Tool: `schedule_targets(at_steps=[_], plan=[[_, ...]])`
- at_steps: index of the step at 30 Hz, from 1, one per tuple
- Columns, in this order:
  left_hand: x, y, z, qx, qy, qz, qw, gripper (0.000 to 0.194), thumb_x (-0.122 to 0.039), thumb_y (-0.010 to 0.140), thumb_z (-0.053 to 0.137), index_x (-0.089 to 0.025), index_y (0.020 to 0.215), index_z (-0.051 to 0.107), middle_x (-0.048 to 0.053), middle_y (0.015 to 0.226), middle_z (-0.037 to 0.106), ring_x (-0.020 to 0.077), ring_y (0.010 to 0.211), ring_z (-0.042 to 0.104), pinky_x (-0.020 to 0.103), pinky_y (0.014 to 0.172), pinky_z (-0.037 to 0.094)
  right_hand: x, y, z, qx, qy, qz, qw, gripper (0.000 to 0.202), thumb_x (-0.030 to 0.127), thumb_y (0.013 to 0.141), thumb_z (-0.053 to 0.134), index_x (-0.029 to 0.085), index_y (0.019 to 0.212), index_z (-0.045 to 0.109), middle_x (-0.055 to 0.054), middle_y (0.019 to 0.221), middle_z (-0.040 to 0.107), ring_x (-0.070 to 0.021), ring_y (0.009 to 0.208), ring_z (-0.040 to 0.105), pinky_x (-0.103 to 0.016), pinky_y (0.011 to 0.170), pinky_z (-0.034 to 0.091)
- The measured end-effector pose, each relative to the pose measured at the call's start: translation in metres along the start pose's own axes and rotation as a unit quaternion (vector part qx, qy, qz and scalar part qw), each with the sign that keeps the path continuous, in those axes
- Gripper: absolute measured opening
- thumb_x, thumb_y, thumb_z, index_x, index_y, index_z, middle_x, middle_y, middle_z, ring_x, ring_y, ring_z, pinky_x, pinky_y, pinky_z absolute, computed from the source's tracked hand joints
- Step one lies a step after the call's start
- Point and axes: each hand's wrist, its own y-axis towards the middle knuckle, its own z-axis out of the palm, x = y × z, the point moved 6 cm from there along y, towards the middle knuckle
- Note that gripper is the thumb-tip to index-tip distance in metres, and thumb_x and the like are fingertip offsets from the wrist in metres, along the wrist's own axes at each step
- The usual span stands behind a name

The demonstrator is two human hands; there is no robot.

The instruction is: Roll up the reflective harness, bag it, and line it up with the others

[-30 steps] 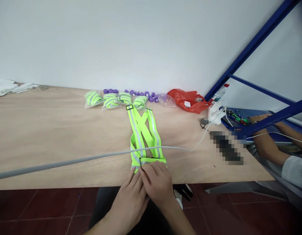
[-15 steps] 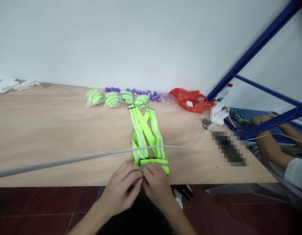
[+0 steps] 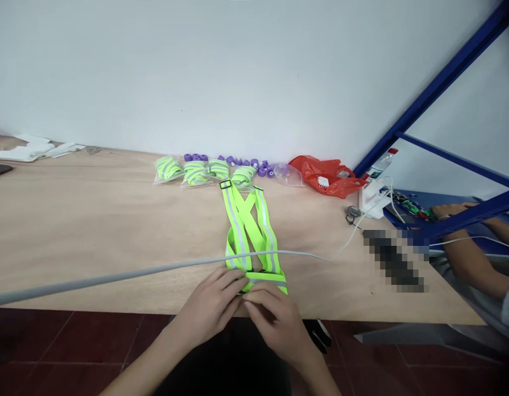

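Observation:
A neon yellow-green reflective vest (image 3: 249,228) made of straps with silver stripes lies on the wooden table, its shoulder straps crossed and pointing away from me. My left hand (image 3: 217,300) pinches the left part of the waist belt at the near edge. Close beside it, my right hand (image 3: 273,316) has its thumb and fingers closed at the belt's lower edge. The fingertips of both hands nearly meet, and they hide what lies between them. A black buckle (image 3: 225,185) sits at the top of one shoulder strap.
Bagged reflective straps (image 3: 195,173) and several purple caps (image 3: 262,168) line the wall, with a red plastic bag (image 3: 330,179) to their right. A grey cable (image 3: 155,269) crosses above the vest. Blue frame (image 3: 448,77) and a co-worker's arm (image 3: 471,264) are at right.
My left hand has shifted onto the belt's left part, covering the buckle there. My right hand has moved slightly lower and right. The view has tilted a little.

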Motion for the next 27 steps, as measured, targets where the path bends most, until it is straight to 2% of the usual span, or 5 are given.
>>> schedule_targets(at_steps=[5,11,17,21,27], plan=[[0.001,0.004,0.001,0.001,0.035,-0.001,0.999,0.022,-0.018,0.099,0.054,-0.019,0.118,0.065,0.011,0.122,0.065,0.0249,0.103,0.061,0.040,0.084,0.058,-0.010,-0.014,-0.022,-0.089,-0.152,-0.065,0.982,0.013,0.013,0.095,0.059,0.021,0.097,0.070,-0.008,0.095,0.073,-0.0223,0.093,0.070,-0.039,0.084,0.060],[-0.001,-0.001,0.003,-0.014,0.061,-0.016,0.998,0.020,-0.017,0.098,0.056,-0.019,0.115,0.065,0.010,0.124,0.065,0.0271,0.105,0.059,0.044,0.087,0.056,-0.029,-0.031,-0.020,-0.033,-0.222,-0.095,0.970,0.028,0.011,0.097,0.056,0.018,0.120,0.070,-0.015,0.129,0.069,-0.0283,0.129,0.061,-0.043,0.098,0.060],[0.001,-0.009,0.001,-0.055,0.061,-0.035,0.996,0.016,-0.018,0.098,0.059,-0.019,0.112,0.067,0.011,0.120,0.066,0.0281,0.107,0.060,0.045,0.085,0.056,-0.034,-0.035,-0.023,-0.005,-0.213,-0.105,0.971,0.035,0.012,0.097,0.056,0.021,0.129,0.067,-0.013,0.135,0.067,-0.0265,0.131,0.059,-0.037,0.097,0.061],[0.000,-0.011,0.000,-0.070,0.066,-0.035,0.995,0.017,-0.018,0.097,0.059,-0.020,0.112,0.068,0.011,0.122,0.067,0.0306,0.117,0.059,0.050,0.094,0.055,-0.035,-0.033,-0.028,0.014,-0.217,-0.115,0.969,0.033,0.015,0.097,0.058,0.022,0.128,0.069,-0.012,0.135,0.067,-0.0285,0.132,0.058,-0.040,0.097,0.061],[-0.007,-0.010,0.002,-0.100,0.057,0.019,0.993,0.022,-0.013,0.099,0.052,-0.015,0.115,0.067,0.013,0.122,0.071,0.0263,0.119,0.063,0.046,0.101,0.056,-0.035,-0.026,-0.035,0.053,-0.196,-0.137,0.970,0.035,0.013,0.096,0.058,0.022,0.128,0.068,-0.012,0.134,0.068,-0.0267,0.130,0.060,-0.039,0.099,0.060]])
